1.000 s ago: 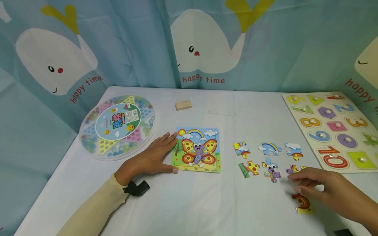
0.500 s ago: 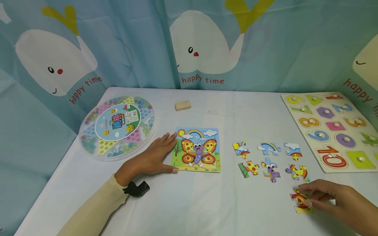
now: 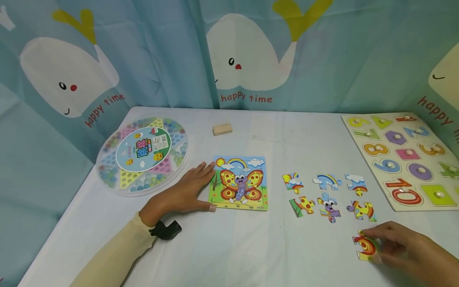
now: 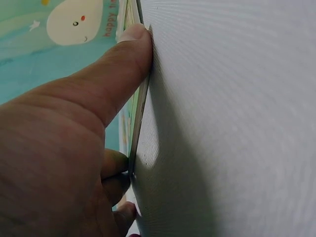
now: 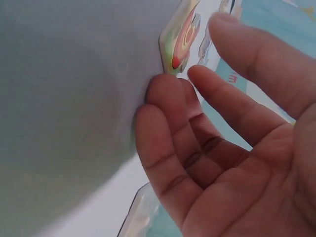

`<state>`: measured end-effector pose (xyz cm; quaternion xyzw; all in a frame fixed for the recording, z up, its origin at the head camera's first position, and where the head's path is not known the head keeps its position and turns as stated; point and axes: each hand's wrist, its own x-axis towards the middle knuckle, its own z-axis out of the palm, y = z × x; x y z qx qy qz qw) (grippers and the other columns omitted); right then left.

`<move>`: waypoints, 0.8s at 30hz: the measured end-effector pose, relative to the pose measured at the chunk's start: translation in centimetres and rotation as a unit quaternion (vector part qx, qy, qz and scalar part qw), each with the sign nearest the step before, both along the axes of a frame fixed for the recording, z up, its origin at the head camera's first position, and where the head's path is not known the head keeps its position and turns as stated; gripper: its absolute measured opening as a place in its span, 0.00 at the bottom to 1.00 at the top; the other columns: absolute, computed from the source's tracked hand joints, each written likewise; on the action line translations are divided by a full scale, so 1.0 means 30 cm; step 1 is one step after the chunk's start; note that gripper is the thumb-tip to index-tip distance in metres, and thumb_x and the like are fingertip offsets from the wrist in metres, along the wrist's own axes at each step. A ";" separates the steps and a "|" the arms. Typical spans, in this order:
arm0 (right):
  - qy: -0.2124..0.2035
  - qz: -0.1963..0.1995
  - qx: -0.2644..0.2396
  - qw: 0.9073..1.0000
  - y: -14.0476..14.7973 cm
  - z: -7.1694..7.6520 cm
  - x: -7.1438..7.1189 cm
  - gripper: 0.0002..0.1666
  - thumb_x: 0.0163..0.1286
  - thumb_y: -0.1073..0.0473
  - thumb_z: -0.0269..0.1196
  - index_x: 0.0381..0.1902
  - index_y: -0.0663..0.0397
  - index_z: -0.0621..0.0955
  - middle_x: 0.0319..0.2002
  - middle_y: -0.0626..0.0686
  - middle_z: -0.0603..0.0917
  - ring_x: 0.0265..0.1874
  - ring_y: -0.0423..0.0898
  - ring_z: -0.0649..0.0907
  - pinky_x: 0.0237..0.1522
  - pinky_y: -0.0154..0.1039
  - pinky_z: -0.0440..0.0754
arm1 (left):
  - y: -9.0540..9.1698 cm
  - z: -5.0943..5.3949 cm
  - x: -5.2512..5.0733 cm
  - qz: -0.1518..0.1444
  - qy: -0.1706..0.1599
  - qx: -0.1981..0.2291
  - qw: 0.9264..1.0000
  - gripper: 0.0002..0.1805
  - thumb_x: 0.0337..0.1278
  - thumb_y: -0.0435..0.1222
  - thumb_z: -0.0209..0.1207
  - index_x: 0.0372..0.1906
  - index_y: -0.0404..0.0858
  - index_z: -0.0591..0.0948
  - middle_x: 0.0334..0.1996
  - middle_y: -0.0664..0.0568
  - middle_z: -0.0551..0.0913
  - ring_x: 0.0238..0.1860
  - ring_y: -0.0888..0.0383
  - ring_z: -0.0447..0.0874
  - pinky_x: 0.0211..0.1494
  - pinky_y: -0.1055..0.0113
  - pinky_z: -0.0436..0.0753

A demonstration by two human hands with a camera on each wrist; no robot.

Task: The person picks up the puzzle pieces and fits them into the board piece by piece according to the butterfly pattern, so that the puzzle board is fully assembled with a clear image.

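A square butterfly picture board [image 3: 238,183] lies flat at the middle of the table. Along its left side rests my left hand [image 3: 186,190], fingers spread, thumb at the lower-left corner; the left wrist view shows the thumb [image 4: 116,74] against the board's edge. At lower right, my right hand [image 3: 408,251] touches the right side of a red-and-yellow spiral puzzle piece [image 3: 365,246], index finger above and thumb below. In the right wrist view this piece [image 5: 185,42] lies just beyond loosely bent fingers [image 5: 168,133]. Several loose pieces, including a purple one [image 3: 330,207], form two rows above it.
A round marble game box [image 3: 107,159] sits at the left, and a small wooden block [image 3: 222,129] lies near the back edge. At the right is a number-and-shape peg board [image 3: 401,163]. A whale-print curtain [image 3: 172,56] hangs behind the table.
My right hand has moved down from the yellow-and-purple piece in the second row to the spiral piece, which now shows more of its surface. My left hand has stayed put.
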<state>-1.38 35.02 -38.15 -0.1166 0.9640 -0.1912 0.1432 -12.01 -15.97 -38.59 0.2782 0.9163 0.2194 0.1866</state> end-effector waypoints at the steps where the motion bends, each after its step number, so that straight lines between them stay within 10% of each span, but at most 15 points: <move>1: -0.019 -0.008 0.013 1.000 0.000 0.004 -0.001 0.29 0.48 0.59 0.77 0.51 0.55 0.84 0.39 0.45 0.76 0.26 0.31 0.70 0.27 0.29 0.76 | 0.000 -0.001 0.000 0.000 0.000 0.000 1.000 0.58 0.50 0.58 0.67 0.77 0.37 0.49 0.78 0.52 0.40 0.76 0.50 0.29 0.75 0.50 0.38; 13: -0.116 -0.061 0.038 0.991 -0.003 -0.045 -0.010 0.42 0.46 0.56 0.78 0.60 0.62 0.78 0.38 0.51 0.73 0.29 0.44 0.72 0.25 0.31 0.75 | -0.004 -0.007 0.001 0.005 -0.001 -0.001 1.000 0.58 0.50 0.59 0.67 0.77 0.38 0.49 0.78 0.54 0.40 0.76 0.52 0.29 0.75 0.51 0.39; 24: -0.081 -0.045 0.057 0.994 -0.021 -0.025 -0.002 0.43 0.44 0.54 0.79 0.58 0.63 0.77 0.35 0.50 0.72 0.28 0.42 0.69 0.23 0.31 0.70 | 0.000 -0.004 0.000 0.005 -0.002 -0.007 1.000 0.58 0.49 0.59 0.67 0.78 0.39 0.49 0.78 0.55 0.38 0.76 0.53 0.28 0.75 0.51 0.39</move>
